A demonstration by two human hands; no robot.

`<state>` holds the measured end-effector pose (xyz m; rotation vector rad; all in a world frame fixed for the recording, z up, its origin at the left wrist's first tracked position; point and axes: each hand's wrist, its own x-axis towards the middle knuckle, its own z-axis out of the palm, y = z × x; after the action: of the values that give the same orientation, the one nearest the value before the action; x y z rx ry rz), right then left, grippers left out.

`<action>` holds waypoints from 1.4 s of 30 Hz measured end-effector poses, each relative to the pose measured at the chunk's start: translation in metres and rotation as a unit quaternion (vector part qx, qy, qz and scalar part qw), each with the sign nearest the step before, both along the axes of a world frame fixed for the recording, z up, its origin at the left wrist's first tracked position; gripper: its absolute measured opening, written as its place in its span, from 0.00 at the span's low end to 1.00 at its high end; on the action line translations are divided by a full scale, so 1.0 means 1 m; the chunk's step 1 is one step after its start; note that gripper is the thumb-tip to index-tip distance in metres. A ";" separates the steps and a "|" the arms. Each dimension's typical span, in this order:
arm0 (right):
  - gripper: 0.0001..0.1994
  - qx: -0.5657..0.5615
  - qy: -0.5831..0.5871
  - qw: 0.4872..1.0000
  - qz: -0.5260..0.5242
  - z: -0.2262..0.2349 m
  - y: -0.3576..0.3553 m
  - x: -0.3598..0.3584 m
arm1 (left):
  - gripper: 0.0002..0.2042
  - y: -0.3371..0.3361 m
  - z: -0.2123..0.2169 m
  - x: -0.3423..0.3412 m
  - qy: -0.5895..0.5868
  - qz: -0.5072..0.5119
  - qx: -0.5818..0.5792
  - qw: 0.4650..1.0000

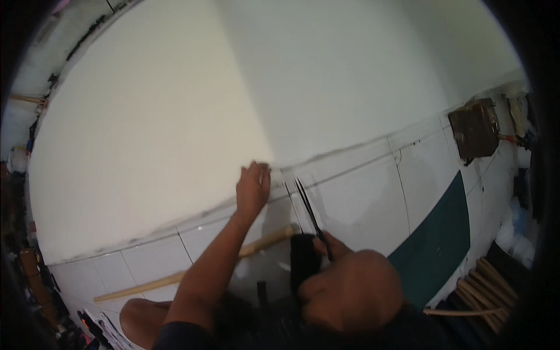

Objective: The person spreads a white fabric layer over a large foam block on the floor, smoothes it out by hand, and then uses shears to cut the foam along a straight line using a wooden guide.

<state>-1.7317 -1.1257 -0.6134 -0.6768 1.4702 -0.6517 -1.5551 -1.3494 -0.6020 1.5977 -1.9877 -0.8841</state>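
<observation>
A large cream-white sheet (151, 128) spreads over most of the far side, its rough near edge running across white tiles. My left hand (254, 184) is at that edge with its fingers bent and closed on it; the fingertips are partly hidden. Long dark scissors (313, 216) point away from me, their blades parted just right of my left hand. My right hand (331, 248) grips them by the handles, which are mostly out of sight. Below the blades is a black piece (303, 256) whose kind I cannot make out.
A pale wooden stick (146, 286) lies slantwise beneath my left forearm. At the right are a dark green sheet (437, 251), a brown square block (475, 131) and several wooden rods (481, 291). Assorted items line the far left rim. My bare knees are close below.
</observation>
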 end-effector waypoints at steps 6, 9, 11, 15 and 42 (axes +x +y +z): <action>0.18 0.030 -0.091 0.995 0.019 -0.004 -0.039 0.002 | 0.07 0.001 -0.016 0.002 0.002 -0.016 -0.100 0.995; 0.19 0.025 -0.084 0.996 0.035 -0.014 -0.050 0.007 | 0.07 0.001 -0.015 0.000 0.005 -0.026 -0.078 0.997; 0.20 0.001 -0.068 0.997 0.041 -0.012 -0.056 0.010 | 0.07 0.001 -0.014 0.000 0.007 -0.029 -0.084 0.996; 0.21 -0.015 -0.040 0.998 0.053 -0.002 -0.060 0.013 | 0.07 -0.001 -0.016 0.005 0.059 -0.016 -0.064 0.996; 0.23 -0.036 0.081 0.994 0.061 -0.015 -0.084 0.032 | 0.07 0.014 -0.026 0.009 0.001 -0.092 -0.111 0.990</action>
<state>-1.6994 -1.2099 -0.6285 -0.8866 1.5455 -0.5683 -1.5466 -1.3351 -0.6285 1.3070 -2.1724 -0.6991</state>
